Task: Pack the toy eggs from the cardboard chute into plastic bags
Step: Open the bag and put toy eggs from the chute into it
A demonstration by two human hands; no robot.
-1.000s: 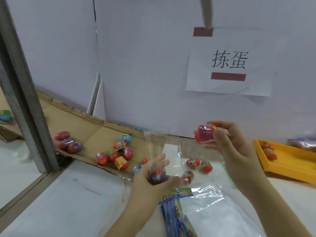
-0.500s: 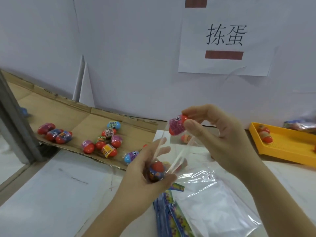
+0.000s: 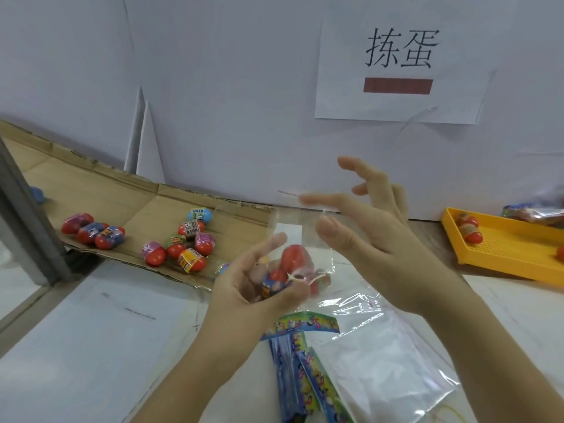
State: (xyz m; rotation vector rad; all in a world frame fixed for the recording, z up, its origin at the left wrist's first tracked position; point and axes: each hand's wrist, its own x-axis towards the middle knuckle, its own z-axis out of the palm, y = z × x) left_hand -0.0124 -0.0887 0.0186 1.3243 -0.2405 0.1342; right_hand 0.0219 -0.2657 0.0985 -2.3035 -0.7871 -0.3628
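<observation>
My left hand (image 3: 247, 285) grips the bottom of a clear plastic bag (image 3: 293, 233) that stands upright above it. Inside the bag lie toy eggs (image 3: 293, 259), one red-topped egg sitting on a blue-wrapped one. My right hand (image 3: 366, 221) hovers at the bag's open top with fingers spread and holds nothing. Several more toy eggs (image 3: 183, 242) in red shells with coloured wrappers lie on the cardboard chute (image 3: 128, 206) to the left.
A yellow tray (image 3: 503, 245) with a few eggs stands at the right. A stack of clear bags (image 3: 381, 361) and colourful header cards (image 3: 302, 358) lies in front of me. A white wall with a paper sign (image 3: 399, 59) rises behind. A grey post (image 3: 21, 209) stands at left.
My right hand has let go of the pink-wrapped egg, which has dropped into the bag, and its fingers have spread. The left hand keeps hold of the bag.
</observation>
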